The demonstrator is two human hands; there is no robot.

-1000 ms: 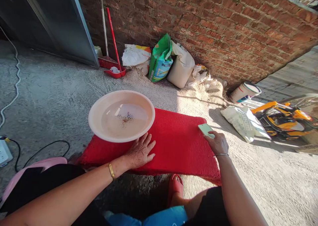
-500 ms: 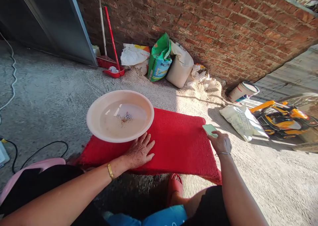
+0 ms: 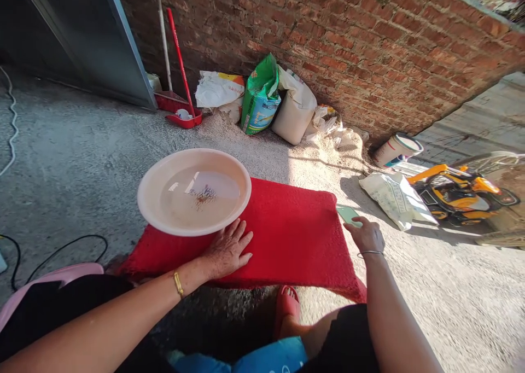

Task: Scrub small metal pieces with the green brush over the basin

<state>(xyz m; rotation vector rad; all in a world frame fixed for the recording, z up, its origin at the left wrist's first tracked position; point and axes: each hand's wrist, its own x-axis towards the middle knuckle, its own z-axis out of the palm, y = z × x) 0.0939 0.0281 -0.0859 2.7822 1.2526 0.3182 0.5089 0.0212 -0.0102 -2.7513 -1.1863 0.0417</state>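
Observation:
My left hand lies flat and open on the red cloth covering a low bench, its fingertips by the rim of a pale plastic basin. Clear water fills part of that basin, with a patch of small dark and brownish specks showing in it. Beyond the bench's right edge, my right hand pinches a pale green flat rectangular piece by one end. Fingers partly cover this piece, and I cannot make out its exact kind.
Against the brick wall stand a green sack, a white sack and a red dustpan. To the right are a paint bucket, a flattened white sack and a yellow-and-black toy vehicle.
The view has shifted slightly. In my right hand the pale green piece has tilted and lies a little farther right, just off the bench's edge. My left hand stays on the cloth.

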